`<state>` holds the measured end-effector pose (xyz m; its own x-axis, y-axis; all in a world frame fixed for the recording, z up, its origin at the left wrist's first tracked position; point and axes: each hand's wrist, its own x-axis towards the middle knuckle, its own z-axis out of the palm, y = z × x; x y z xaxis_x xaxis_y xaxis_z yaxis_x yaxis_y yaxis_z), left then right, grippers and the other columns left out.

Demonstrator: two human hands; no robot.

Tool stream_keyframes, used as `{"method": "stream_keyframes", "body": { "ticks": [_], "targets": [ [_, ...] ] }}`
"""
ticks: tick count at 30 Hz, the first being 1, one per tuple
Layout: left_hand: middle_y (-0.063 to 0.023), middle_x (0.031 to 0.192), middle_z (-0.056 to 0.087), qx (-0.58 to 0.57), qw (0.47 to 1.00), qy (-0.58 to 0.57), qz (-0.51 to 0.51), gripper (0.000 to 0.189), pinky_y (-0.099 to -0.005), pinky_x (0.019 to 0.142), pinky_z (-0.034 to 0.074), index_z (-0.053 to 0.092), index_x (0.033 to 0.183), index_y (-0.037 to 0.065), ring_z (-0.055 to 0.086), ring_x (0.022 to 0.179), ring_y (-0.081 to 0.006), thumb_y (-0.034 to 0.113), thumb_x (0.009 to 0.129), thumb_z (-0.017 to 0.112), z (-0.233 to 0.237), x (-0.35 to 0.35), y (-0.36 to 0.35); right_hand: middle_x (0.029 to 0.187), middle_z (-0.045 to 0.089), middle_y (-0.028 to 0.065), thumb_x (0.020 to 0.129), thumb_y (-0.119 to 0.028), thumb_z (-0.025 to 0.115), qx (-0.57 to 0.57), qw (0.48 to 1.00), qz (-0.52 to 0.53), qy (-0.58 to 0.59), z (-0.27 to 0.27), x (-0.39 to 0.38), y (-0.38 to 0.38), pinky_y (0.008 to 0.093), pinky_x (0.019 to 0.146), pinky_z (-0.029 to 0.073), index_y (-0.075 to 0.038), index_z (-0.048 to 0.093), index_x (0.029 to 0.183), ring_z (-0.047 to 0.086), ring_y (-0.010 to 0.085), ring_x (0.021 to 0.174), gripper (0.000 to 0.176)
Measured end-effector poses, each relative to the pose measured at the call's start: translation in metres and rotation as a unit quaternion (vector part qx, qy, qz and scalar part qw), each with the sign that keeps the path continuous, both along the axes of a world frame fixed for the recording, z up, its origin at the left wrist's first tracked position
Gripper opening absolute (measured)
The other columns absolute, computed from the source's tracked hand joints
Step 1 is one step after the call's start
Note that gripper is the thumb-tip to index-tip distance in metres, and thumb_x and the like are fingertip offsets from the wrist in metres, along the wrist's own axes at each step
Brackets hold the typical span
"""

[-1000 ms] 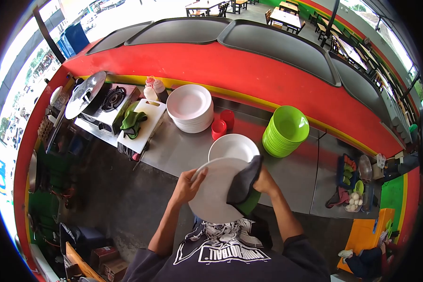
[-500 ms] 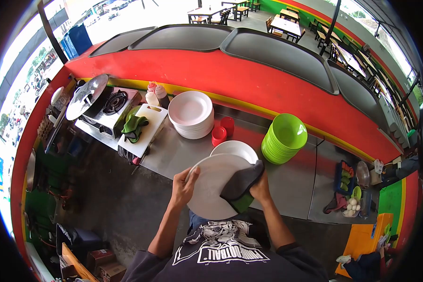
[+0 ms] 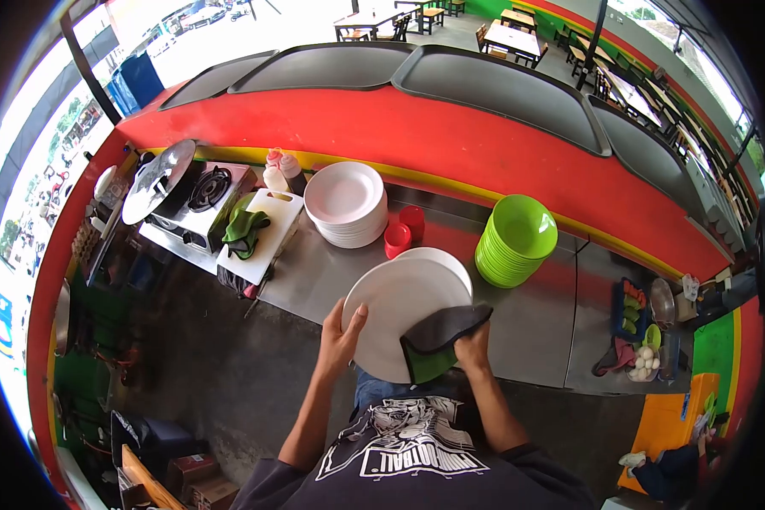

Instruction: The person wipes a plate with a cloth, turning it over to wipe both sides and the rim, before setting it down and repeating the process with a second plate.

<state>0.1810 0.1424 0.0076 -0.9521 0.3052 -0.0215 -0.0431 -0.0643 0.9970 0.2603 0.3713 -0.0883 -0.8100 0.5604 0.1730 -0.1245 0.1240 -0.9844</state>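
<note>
A large white plate [image 3: 391, 319] is tilted in front of my body, over the counter's near edge. My left hand [image 3: 343, 331] grips its left rim, the thumb on the face and the fingers behind. A black and green cloth [image 3: 438, 336] lies against the plate's lower right, and my right hand [image 3: 473, 342] is closed on it; the fingers are partly hidden under the cloth. Just behind the plate, another white dish [image 3: 444, 262] shows its rim on the counter. Two red cups [image 3: 398, 240], a stack of white plates [image 3: 345, 204] and a stack of green bowls [image 3: 516, 240] stand beyond.
At left are a gas stove [image 3: 210, 188], a glass lid [image 3: 159, 181], and a white cutting board [image 3: 268, 229] with a green cloth [image 3: 246, 231]. Vegetables and eggs [image 3: 645, 363] lie at far right. Black trays [image 3: 501, 92] line the red ledge. A person [image 3: 671, 472] is at lower right.
The plate has shifted slightly right and up, with my left hand along its left rim. My right hand and the cloth have moved a little right and down, and the cloth has spread outward.
</note>
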Motion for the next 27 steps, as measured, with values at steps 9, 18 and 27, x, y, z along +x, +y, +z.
{"method": "stream_keyframes", "body": {
  "ticks": [9,18,27],
  "targets": [
    [-0.0233,0.075,0.065,-0.24,0.914,0.216,-0.246,0.025,-0.0417,0.063,0.05,0.064,0.107,0.001,0.066,0.069,-0.0339,0.022,0.096,0.06,0.032,-0.004,0.021,0.086,0.067,0.0226,0.074,-0.004,0.068,0.372,0.877,0.247,-0.177,0.1,-0.009,0.013,0.0423,0.074,0.052,0.005,0.063,0.09,0.067,0.0382,0.085,0.019],
    [-0.0153,0.062,0.056,-0.187,0.96,0.175,-0.117,0.023,-0.0354,0.054,0.043,0.066,0.097,0.0,0.058,0.055,-0.021,0.022,0.096,0.061,0.034,-0.003,0.01,0.086,0.07,0.0183,0.075,-0.001,0.066,0.158,0.966,0.192,-0.074,0.104,-0.016,0.012,0.0385,0.077,0.052,0.006,0.067,0.088,0.068,0.0285,0.083,0.015],
    [0.0073,0.075,0.048,0.082,0.96,0.036,0.264,0.035,-0.0214,0.061,0.035,0.059,0.089,0.002,0.04,0.069,-0.002,0.034,0.103,0.053,-0.02,0.021,0.032,0.085,0.065,0.0048,0.086,-0.007,0.065,-0.059,0.981,-0.18,0.047,0.012,-0.001,-0.054,0.0308,0.074,0.048,0.003,0.065,0.088,0.059,0.0133,0.081,0.01]
  ]
}}
